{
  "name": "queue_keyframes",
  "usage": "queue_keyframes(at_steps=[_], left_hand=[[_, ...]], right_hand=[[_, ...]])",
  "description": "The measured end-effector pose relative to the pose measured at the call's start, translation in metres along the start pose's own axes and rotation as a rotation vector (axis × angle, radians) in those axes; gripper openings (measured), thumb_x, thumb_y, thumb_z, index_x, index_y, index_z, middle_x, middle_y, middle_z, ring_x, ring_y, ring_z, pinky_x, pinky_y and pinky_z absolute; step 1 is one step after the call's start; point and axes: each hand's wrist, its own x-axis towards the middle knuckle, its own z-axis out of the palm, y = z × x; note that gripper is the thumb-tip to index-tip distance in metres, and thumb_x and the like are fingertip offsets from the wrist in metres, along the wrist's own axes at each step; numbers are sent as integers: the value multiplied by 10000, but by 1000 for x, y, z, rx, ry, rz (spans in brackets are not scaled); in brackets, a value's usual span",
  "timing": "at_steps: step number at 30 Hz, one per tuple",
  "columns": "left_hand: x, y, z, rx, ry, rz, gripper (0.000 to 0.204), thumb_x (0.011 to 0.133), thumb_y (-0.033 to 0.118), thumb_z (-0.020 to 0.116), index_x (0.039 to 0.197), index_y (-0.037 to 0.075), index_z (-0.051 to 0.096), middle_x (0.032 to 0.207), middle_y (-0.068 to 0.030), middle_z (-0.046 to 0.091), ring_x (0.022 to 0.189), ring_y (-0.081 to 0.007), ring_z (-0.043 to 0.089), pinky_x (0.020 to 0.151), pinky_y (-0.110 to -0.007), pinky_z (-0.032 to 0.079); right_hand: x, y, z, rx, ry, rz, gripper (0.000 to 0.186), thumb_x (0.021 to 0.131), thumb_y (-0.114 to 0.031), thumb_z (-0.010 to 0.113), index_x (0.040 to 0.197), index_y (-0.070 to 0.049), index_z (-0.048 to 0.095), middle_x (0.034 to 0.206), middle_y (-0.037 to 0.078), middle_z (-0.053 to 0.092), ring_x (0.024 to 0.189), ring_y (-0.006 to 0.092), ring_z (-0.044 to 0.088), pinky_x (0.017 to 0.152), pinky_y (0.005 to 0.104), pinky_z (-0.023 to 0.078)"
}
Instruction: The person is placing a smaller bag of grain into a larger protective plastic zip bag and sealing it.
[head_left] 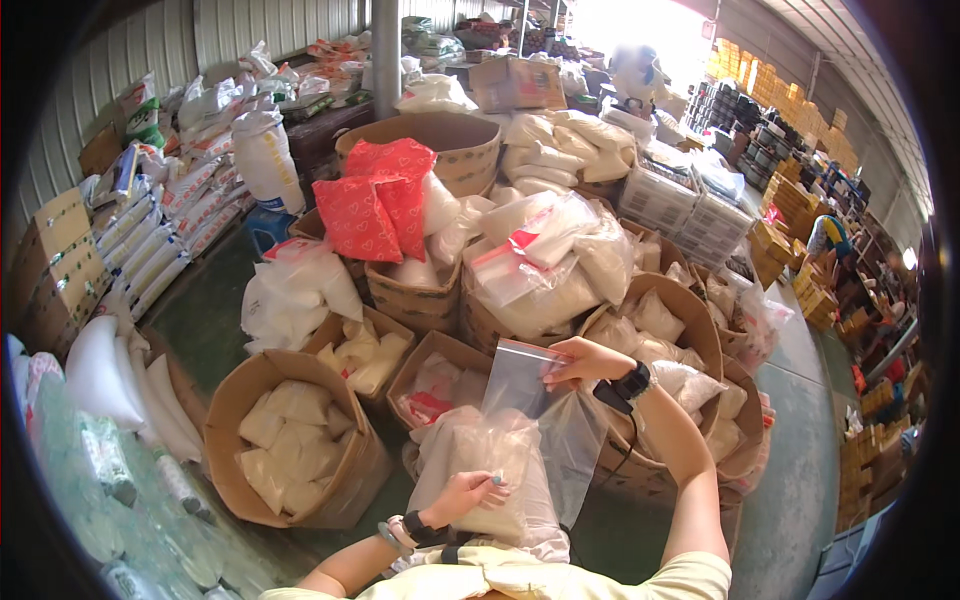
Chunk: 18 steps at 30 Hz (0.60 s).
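Just right of the wide open carton [355, 475], a filled translucent bag [490, 450] is resting near the person's lap; the left hand [463, 497] is lying over that bag, fingertips close together, though whether they are pinching its film cannot be told; farther right of the carton, the right hand [568, 364] is gripping a flat clear bag [515, 380] near its top edge; pale packets [290, 440] are filling the carton; beyond it, red heart-patterned packaging [370, 205] is lying.
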Motion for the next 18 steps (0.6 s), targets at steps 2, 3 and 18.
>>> queue_keyframes(at_steps=[2, 3, 18], left_hand=[[-12, 0, 6, -63, 93, -64, 286, 966, 175, 497, 1213, 30, 514, 1091, -128, 650, 854, -187, 666, 667, -287, 553], [-28, -3, 14, -130, 179, -131, 259, 970, 198, 490, 1140, 17, 561, 1037, -118, 667, 787, -171, 670, 618, -288, 551], [-114, -42, 26, -74, 390, -255, 220, 918, 181, 602, 991, -27, 617, 876, -97, 689, 675, -99, 641, 588, -211, 534]], right_hand=[[14, 39, -17, -184, -88, 13, 218, 852, -190, 686, 1011, -42, 666, 839, 6, 693, 714, 46, 591, 577, 222, 471], [15, 56, -14, -367, -174, 27, 209, 823, -215, 715, 954, -54, 690, 830, 0, 692, 715, 55, 584, 599, 239, 468], [23, 171, 70, 160, 177, 87, 124, 840, -143, 675, 886, -28, 670, 731, -6, 658, 591, 43, 562, 525, 182, 423]])
